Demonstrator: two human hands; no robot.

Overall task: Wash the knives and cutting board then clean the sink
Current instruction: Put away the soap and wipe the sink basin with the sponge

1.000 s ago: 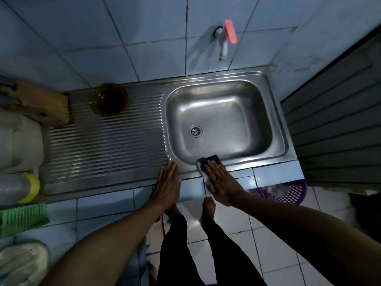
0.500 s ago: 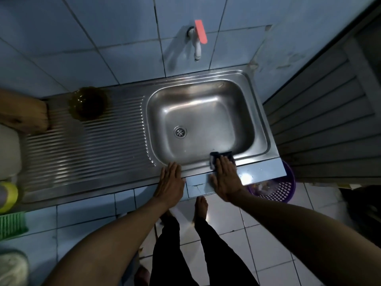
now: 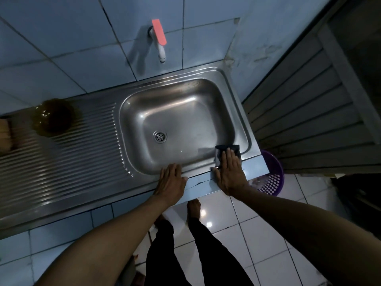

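Wiping the near rim of the stainless-steel sink [image 3: 246, 129] looks like the step in hand: the right hand [image 3: 229, 172] lies flat, fingers straight and close together, pressing a dark square cleaning pad [image 3: 220, 153] onto the rim's near right corner. The left hand [image 3: 171, 182] rests flat too, fingers spread a little, on the rim just left of that grip, braced against the tiled desk [image 3: 206, 185] edge.

The main risk, as I judge it, is the pad slipping. Nothing curls round it; only downward pressure holds it, so a stroke on wet steel could push it over the lip into the basin beyond the fingertips, or off the corner toward the purple perforated plastic basket [image 3: 272, 178] on the floor just right of the grip. A bracing palm on a slick rim could slide as well.

The knives are nowhere in view. A tan wooden block [image 3: 5, 131] at the far left edge, well apart from both hands, may be the cutting board, but it is cut off and I cannot tell. The dark amber round bowl [image 3: 53, 118] on the ribbed drainboard is blurred, its contents unreadable. Most of the pad is hidden under the fingers. The white wall tap with a pink-red lever [image 3: 158, 36] shows no stream. Dim light hides any residue.
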